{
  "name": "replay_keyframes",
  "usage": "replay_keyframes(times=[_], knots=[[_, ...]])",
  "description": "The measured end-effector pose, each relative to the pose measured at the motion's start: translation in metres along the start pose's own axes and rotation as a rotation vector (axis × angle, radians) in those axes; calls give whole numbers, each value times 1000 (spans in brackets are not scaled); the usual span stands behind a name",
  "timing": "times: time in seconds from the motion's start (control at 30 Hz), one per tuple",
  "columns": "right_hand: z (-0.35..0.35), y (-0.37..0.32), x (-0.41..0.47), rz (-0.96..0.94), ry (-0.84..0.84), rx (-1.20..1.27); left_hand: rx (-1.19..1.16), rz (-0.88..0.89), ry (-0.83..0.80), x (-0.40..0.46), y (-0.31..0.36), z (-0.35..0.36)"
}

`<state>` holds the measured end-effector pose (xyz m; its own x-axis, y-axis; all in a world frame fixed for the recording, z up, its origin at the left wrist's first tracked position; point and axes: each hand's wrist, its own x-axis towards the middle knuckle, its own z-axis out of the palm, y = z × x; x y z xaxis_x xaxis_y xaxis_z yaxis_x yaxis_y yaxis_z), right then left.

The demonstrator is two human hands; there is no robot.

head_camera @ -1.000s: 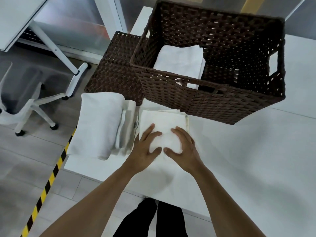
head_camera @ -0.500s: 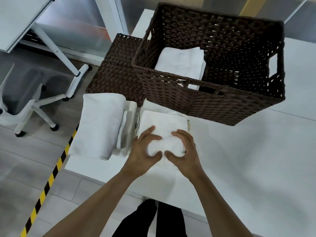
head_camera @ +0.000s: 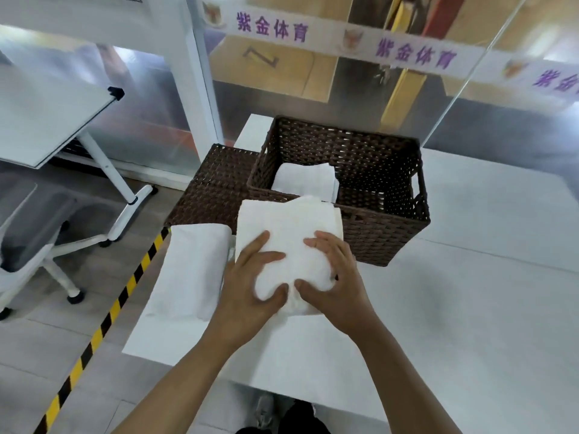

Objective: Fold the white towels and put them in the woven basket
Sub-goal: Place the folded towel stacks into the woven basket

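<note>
A folded white towel (head_camera: 288, 223) is lifted off the white table, its far edge reaching the near rim of the dark woven basket (head_camera: 385, 227). My left hand (head_camera: 250, 286) grips its near left corner. My right hand (head_camera: 332, 277) grips the near right corner, thumbs on top. Inside the basket lies another folded white towel (head_camera: 305, 180). A stack of white towels (head_camera: 191, 270) lies on the table's left edge, beside my left hand.
A second woven basket (head_camera: 216, 189) stands on the floor left of the table. A white chair base (head_camera: 62, 270) and a desk (head_camera: 47, 120) are at the left. Yellow-black tape (head_camera: 106, 317) runs along the floor. A glass partition stands behind.
Both hands closed on the folded towel and raised it off the table toward the basket. The view tilted up.
</note>
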<state>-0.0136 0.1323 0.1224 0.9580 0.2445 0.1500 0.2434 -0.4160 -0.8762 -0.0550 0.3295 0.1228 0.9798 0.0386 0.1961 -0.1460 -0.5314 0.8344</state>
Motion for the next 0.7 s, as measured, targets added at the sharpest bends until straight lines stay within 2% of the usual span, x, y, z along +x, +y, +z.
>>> replay_keyframes(times=[0.17,0.4,0.57,0.7], knots=[[-26,-43,24,-137,73,-33,0,126,47,29,39,-26],[-77,-74,86,-217,124,-60,15,231,87,103,86,-34],[-122,-64,135,-229,161,-104,-7,238,45,164,108,-12],[-154,-31,163,-169,194,-126,-52,230,-34,211,113,26]])
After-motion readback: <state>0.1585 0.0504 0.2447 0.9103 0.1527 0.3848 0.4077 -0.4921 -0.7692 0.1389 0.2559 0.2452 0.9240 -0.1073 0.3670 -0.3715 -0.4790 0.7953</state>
